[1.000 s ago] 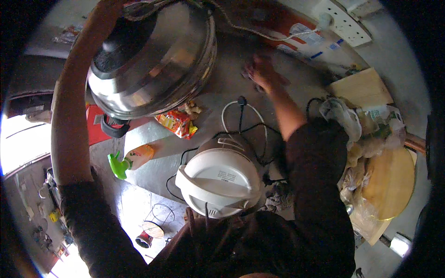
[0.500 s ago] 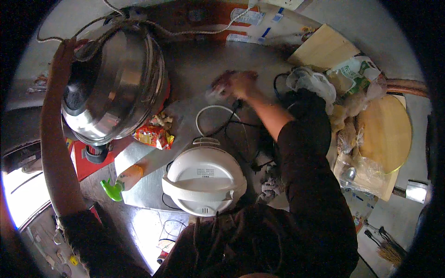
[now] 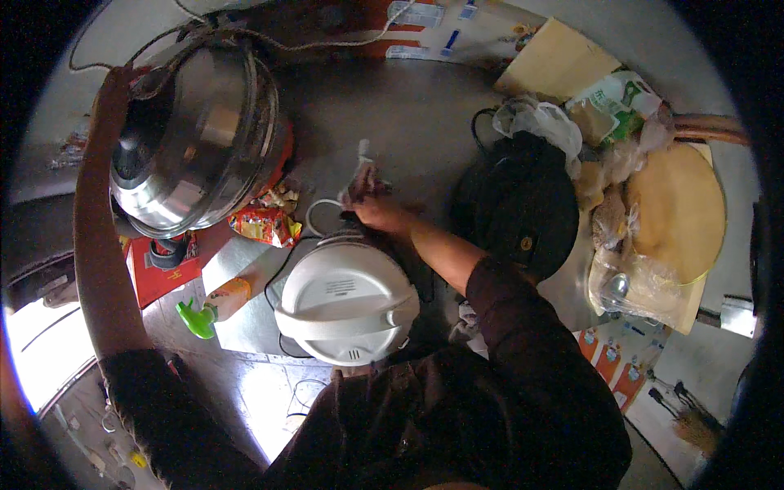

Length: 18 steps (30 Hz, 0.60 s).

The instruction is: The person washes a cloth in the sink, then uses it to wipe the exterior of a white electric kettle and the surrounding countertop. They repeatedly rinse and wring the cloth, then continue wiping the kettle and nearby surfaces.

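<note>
My right hand (image 3: 380, 211) is closed on a crumpled, pinkish-brown cloth (image 3: 361, 181), which lies against the grey tabletop just behind a white rice cooker (image 3: 347, 304). A grey cord loop (image 3: 317, 214) sits beside that hand. At the far left my left arm reaches up past a large shiny metal pot (image 3: 214, 135) with a dark lid knob. My left hand (image 3: 122, 82) is at the pot's far side by the ropy cords, its fingers too dark to make out.
A black round appliance (image 3: 523, 204) stands right of my forearm, near plastic bags (image 3: 535, 122) and a round wooden board (image 3: 678, 224). A red snack packet (image 3: 265, 224) and a spray bottle with green head (image 3: 198, 317) lie left of the cooker. A cleaver (image 3: 739, 316) is at far right.
My right hand has moved left and nearer with the cloth, to just behind the rice cooker. The black appliance shows more fully now. My left arm stays almost where it was.
</note>
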Available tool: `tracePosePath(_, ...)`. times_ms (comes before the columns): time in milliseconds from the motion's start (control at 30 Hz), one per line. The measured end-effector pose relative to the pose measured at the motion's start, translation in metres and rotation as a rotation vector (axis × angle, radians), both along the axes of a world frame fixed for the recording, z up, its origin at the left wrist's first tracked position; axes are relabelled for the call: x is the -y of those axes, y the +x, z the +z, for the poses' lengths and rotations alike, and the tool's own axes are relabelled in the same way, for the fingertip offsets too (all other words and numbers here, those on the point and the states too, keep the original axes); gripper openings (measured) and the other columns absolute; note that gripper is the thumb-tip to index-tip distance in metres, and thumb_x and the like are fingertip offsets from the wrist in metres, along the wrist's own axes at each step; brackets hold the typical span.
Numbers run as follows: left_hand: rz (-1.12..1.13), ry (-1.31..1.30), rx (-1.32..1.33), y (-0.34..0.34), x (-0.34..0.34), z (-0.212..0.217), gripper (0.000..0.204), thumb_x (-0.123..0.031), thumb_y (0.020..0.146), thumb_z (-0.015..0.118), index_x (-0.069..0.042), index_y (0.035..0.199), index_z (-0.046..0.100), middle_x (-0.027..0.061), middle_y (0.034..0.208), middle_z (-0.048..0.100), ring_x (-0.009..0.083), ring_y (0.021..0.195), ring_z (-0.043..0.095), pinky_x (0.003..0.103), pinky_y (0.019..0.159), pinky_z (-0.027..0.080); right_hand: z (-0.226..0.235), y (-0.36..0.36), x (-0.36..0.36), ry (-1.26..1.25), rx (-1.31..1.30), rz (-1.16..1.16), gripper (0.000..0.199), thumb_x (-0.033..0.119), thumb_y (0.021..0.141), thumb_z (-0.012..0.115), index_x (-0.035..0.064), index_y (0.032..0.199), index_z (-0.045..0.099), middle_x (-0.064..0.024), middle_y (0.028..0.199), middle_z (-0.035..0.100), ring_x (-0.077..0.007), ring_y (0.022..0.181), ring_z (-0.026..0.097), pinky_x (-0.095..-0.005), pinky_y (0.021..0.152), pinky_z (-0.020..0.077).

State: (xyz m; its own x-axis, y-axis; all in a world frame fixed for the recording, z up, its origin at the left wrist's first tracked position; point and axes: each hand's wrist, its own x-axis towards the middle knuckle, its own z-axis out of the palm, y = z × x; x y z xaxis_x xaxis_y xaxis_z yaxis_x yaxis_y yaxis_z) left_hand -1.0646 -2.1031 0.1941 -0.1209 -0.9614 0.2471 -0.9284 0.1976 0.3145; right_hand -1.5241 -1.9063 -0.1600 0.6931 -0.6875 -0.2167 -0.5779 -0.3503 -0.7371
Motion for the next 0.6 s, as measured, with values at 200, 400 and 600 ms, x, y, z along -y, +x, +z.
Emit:
tracePosePath(200, 0.099, 0.177, -0.015, 0.064, 0.007, -0.005, 0.045, -0.031, 0.101, 0.029, -0.010, 0.123, 0.061, 0.0106, 0.128, 0.058, 0.0263, 0.118, 0.050, 0.038, 0.107, 0.031, 0.069, 0.054, 0.056, 0.196, 0.073, -0.293, 0.037, 0.027, 0.089, 0.051, 0.0070, 0.120, 0.055, -0.0169, 0.117, 0.059, -0.0298, 0.109, 0.057, -0.0384, 0.086, 0.0457)
tracePosePath(400, -0.168, -0.176, 0.335, 0.083, 0.003, 0.008, 0.041, -0.032, 0.101, 0.032, -0.011, 0.127, 0.057, 0.0117, 0.125, 0.059, 0.0269, 0.109, 0.055, 0.038, 0.104, 0.035, 0.083, -0.033, 0.186, 0.558, 0.499, -0.259, 0.050, 0.029, 0.089, 0.050, 0.0013, 0.130, 0.044, -0.0232, 0.115, 0.060, -0.0330, 0.100, 0.063, -0.0412, 0.084, 0.0506)
tracePosePath(600, 0.030, 0.092, -0.491, -0.005, -0.005, 0.003, 0.024, -0.025, 0.096, 0.050, -0.005, 0.107, 0.057, 0.0051, 0.112, 0.057, 0.0196, 0.095, 0.058, 0.033, 0.081, 0.046, 0.052, -0.086, 0.111, -0.192, -0.263, -0.589, 0.051, 0.017, 0.092, 0.041, 0.0015, 0.140, 0.034, -0.0251, 0.132, 0.046, -0.0404, 0.116, 0.051, -0.0454, 0.096, 0.0436)
